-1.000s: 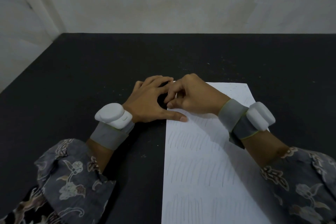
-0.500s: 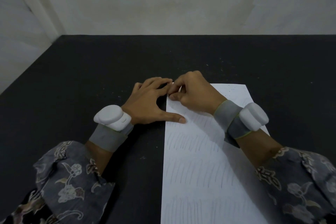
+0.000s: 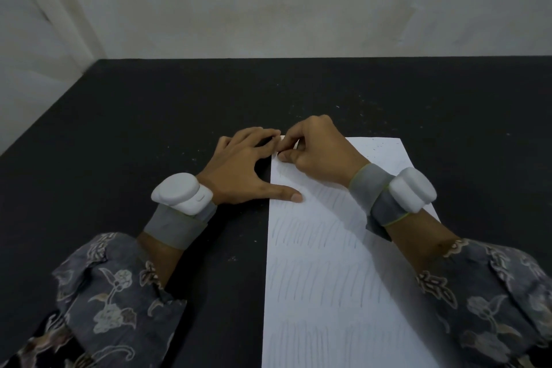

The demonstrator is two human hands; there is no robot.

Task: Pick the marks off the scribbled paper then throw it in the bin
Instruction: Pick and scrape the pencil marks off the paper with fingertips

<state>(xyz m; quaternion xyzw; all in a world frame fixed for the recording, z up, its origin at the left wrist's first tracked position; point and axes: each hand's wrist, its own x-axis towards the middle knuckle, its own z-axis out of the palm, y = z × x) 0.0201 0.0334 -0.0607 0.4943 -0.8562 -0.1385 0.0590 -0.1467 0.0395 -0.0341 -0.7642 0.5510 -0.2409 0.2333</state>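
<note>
Scribbled white paper point(image 3: 343, 263) lies on the black table point(image 3: 149, 128), left hand point(image 3: 242, 167) spread pressing it, right hand point(image 3: 316, 152) pinching its far-left corner; erasing likely continues downward.

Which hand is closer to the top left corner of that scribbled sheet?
Right. The right hand pinches at the paper right by that corner, fingers curled. The left hand lies beside the sheet's left edge, thumb pressing the paper lower down.

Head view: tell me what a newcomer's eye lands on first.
The white sheet of paper with rows of pencil scribbles glares against the black table, right of centre. At its far left corner, the right hand pinches something small, while the left hand lies spread, thumb pressing the sheet's edge.
</note>
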